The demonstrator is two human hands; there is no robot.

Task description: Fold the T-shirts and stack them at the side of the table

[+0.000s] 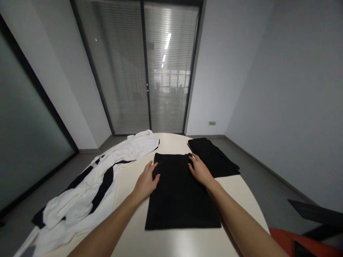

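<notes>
While 2 bare hands rest at its far end, a folded black cloth (179,200) lies flat on a pale, round-edged table (171,141), directly in front of the person. The left hand (146,182) is loosely open at the cloth's left edge, thumb apart from the fingers. The right hand (200,171) touches the far right corner, thumb spread over the fabric; whether its fingertips pinch the cloth or merely press it cannot be told.

The main risk appears to be uneven pull: if 1 hand drags harder than the other, the squared shape could skew or wrinkle. Soft layers, if caught unequally at that right corner, could slide apart. On so dark a fabric, a crease or stray edge would be easy to miss.

Close by on the right, a 2nd black cloth (214,159) sits beside the right hand and reaches the table's rim; a careless knuckle or forearm could snag it, or nudge it toward the floor. To the left, a white garment (134,146) with dark bands sprawls loosely along the table's edge, where a sweep of the left arm could bunch it or pull it off.
</notes>
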